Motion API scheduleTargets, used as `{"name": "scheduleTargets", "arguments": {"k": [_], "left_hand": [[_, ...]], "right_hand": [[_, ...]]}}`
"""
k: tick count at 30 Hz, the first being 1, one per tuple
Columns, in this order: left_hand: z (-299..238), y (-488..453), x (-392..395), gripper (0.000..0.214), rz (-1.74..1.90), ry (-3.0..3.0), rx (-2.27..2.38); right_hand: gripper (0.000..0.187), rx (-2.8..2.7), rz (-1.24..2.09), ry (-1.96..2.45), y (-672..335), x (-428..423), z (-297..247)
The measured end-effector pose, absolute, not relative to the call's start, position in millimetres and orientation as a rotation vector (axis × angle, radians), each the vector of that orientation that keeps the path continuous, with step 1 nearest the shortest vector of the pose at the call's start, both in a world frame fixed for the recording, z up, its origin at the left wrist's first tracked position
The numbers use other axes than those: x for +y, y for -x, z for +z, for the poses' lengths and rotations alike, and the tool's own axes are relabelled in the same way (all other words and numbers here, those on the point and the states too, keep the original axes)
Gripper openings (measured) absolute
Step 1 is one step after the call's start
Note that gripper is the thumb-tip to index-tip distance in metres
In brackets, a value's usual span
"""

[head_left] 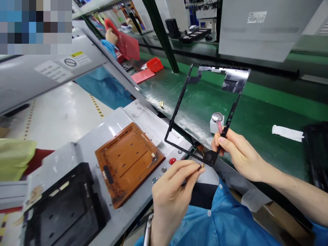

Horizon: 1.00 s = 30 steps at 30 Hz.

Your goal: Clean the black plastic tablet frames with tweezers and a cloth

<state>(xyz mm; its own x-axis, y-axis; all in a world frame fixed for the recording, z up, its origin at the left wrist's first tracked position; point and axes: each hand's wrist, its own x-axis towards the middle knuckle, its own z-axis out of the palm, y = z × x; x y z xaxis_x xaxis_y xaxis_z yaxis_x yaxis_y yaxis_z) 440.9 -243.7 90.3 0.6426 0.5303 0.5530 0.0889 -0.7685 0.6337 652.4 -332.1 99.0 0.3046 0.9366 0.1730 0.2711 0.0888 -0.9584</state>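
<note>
Resting on the pale machine top (pixel 143 112), a black fixture (pixel 64 208) is being supported at the far left, with an orange-brown fixture (pixel 130 160) lying just beside it and a red button (pixel 172 161) near that one's right corner. The fingertips of the left hand (pixel 175 186) are being pressed together close to the lower corner of a thin black frame (pixel 178 104); whether something tiny is being pinched cannot be told, and any such piece could be lost below if the pinch slackened. The frame is being held tilted in the air, and through its opening a metal-capped white bottle (pixel 214 124) is being seen on the green counter (pixel 258 112); it could be toppled by a careless swing. By the right hand (pixel 241 152) only the frame's near right bar is being clamped, so its unsupported bars could be twisted if caught. Farther right, a white roll (pixel 288 132) is lying well apart.
</note>
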Motion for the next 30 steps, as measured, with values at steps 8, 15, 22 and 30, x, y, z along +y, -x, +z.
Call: {"name": "scheduleTargets", "arguments": {"k": [8, 15, 22, 30], "left_hand": [[82.9, -444.7, -250.2, 0.014, 0.976, -2.581, 0.396], [91.6, -433.6, -220.9, 0.015, 1.301, -2.610, 0.657], [92.9, -437.1, -234.9, 0.009, 1.113, -2.177, 0.532], [95.8, -441.7, -237.6, 0.010, 0.803, -2.012, 0.300]], "right_hand": [[0.032, -1.257, 0.676, 1.503, -649.2, -333.6, 100.1], [0.034, -1.188, 0.815, 1.516, -649.0, -333.1, 97.8], [0.032, -1.220, 0.783, 1.488, -646.0, -331.1, 94.6], [0.033, -1.261, 0.788, 1.469, -645.1, -330.4, 95.5]]}}
